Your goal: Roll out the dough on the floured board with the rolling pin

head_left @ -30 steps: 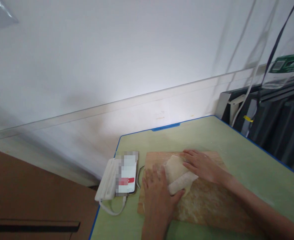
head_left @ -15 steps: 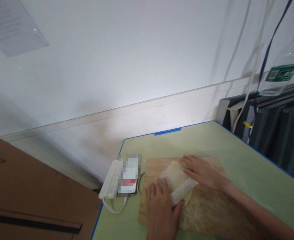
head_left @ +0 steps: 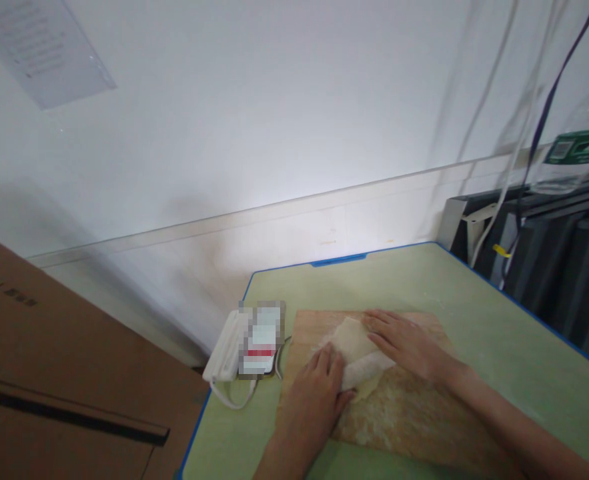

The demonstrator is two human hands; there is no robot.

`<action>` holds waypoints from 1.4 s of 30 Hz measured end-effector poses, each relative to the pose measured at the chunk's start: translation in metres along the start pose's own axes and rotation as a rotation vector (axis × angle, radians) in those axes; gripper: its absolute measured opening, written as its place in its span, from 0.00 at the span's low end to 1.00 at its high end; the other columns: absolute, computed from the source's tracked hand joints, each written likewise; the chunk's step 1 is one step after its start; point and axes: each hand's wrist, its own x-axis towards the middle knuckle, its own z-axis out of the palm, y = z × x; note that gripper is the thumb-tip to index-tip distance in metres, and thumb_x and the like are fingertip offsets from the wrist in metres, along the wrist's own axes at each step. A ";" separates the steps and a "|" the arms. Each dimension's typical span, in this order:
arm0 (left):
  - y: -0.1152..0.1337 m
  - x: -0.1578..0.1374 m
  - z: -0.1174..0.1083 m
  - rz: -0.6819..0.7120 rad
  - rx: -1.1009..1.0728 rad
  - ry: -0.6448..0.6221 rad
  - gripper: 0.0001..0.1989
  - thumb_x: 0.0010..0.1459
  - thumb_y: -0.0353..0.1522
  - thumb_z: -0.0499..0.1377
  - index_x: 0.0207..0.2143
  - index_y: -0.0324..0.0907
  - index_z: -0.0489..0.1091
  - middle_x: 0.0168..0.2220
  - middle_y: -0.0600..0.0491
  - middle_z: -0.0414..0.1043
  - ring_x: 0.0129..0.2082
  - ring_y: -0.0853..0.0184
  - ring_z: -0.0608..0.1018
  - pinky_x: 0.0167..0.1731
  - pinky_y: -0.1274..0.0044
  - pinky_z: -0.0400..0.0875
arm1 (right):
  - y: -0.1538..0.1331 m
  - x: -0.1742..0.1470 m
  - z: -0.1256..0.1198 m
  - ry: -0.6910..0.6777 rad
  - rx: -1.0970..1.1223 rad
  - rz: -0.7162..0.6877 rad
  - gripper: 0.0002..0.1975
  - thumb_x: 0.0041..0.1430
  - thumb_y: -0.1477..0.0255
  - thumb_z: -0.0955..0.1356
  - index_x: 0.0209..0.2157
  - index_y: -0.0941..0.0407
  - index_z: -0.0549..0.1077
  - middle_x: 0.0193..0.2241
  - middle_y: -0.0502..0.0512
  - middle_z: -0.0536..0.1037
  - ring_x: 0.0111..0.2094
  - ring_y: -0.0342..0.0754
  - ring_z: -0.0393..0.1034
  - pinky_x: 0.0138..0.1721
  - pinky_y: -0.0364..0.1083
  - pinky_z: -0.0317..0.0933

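A thin, pale sheet of dough (head_left: pixel 351 335) lies on a wooden board (head_left: pixel 419 417) dusted with flour. Across the dough runs a white, floury roll-shaped band (head_left: pixel 367 371); whether it is rolled dough or a pin with dough around it I cannot tell. My left hand (head_left: pixel 320 381) rests on the dough at the band's left end, fingers slightly bent and thumb out to the right. Stretched flat, the fingers of my right hand (head_left: pixel 407 341) lie over the dough's right edge at the band's other end. What lies under both palms is hidden.
Left of the board, a phone (head_left: pixel 263 341) lies beside a white device (head_left: pixel 224 347) with a cable. The board sits on a pale green table (head_left: pixel 294 287) edged in blue. A cardboard box (head_left: pixel 64 360) stands left, dark folded panels (head_left: pixel 564 253) and a plastic bottle (head_left: pixel 579 148) right.
My left hand has shifted slightly up, its forearm now slanting in from the lower left. My right hand stays nearly in place on the dough. The view has tilted slightly.
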 end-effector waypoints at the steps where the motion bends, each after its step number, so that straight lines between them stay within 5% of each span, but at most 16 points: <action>1: -0.001 -0.001 -0.001 0.006 -0.005 0.008 0.23 0.53 0.34 0.59 0.51 0.40 0.59 0.55 0.46 0.60 0.53 0.59 0.64 0.50 0.70 0.62 | -0.001 -0.001 -0.001 0.018 -0.010 0.004 0.17 0.61 0.67 0.57 0.46 0.57 0.68 0.49 0.61 0.70 0.51 0.52 0.62 0.50 0.54 0.56; 5: 0.001 -0.011 0.003 -0.090 0.040 -0.001 0.15 0.53 0.33 0.59 0.44 0.40 0.66 0.46 0.48 0.68 0.46 0.58 0.70 0.44 0.67 0.65 | -0.010 -0.003 -0.008 0.085 -0.050 0.047 0.15 0.61 0.69 0.55 0.35 0.58 0.70 0.42 0.64 0.71 0.44 0.52 0.66 0.44 0.50 0.61; 8: 0.000 -0.016 0.003 -0.141 0.055 -0.028 0.10 0.54 0.32 0.59 0.40 0.41 0.67 0.39 0.50 0.71 0.40 0.60 0.73 0.38 0.69 0.67 | -0.016 -0.003 -0.013 0.024 -0.092 0.055 0.17 0.62 0.69 0.53 0.28 0.56 0.69 0.30 0.57 0.73 0.33 0.50 0.69 0.35 0.47 0.61; 12: -0.013 -0.011 -0.011 -0.124 0.070 -0.042 0.07 0.56 0.33 0.56 0.38 0.41 0.67 0.36 0.51 0.71 0.38 0.61 0.73 0.37 0.71 0.65 | -0.020 0.005 -0.016 -0.040 -0.139 0.090 0.20 0.62 0.69 0.52 0.25 0.55 0.69 0.25 0.55 0.75 0.28 0.49 0.70 0.31 0.46 0.59; 16: -0.034 0.002 -0.021 -0.094 0.020 -0.002 0.08 0.58 0.37 0.54 0.35 0.42 0.66 0.35 0.53 0.71 0.36 0.63 0.73 0.33 0.76 0.63 | -0.017 0.020 -0.013 -0.039 -0.147 0.063 0.17 0.61 0.73 0.53 0.29 0.56 0.70 0.28 0.57 0.76 0.30 0.48 0.71 0.33 0.45 0.60; 23: -0.040 0.016 -0.012 -0.184 -0.001 0.009 0.20 0.64 0.34 0.40 0.32 0.42 0.70 0.31 0.52 0.73 0.32 0.66 0.74 0.30 0.77 0.60 | -0.005 0.020 0.006 -0.002 -0.143 -0.041 0.19 0.59 0.73 0.54 0.48 0.59 0.66 0.49 0.63 0.69 0.54 0.52 0.58 0.51 0.55 0.54; 37: -0.016 -0.007 0.002 -0.283 0.033 0.187 0.11 0.59 0.30 0.46 0.32 0.41 0.68 0.33 0.50 0.69 0.37 0.60 0.68 0.37 0.69 0.58 | -0.028 -0.029 0.006 -0.020 -0.215 0.049 0.22 0.61 0.69 0.54 0.52 0.63 0.64 0.52 0.62 0.66 0.53 0.51 0.59 0.53 0.55 0.55; 42: -0.011 -0.027 0.023 -0.260 0.008 0.260 0.08 0.57 0.34 0.52 0.36 0.40 0.67 0.37 0.50 0.67 0.40 0.58 0.66 0.42 0.67 0.57 | -0.037 -0.048 0.006 0.028 -0.243 0.009 0.22 0.61 0.67 0.55 0.52 0.63 0.63 0.53 0.63 0.65 0.54 0.53 0.58 0.53 0.57 0.55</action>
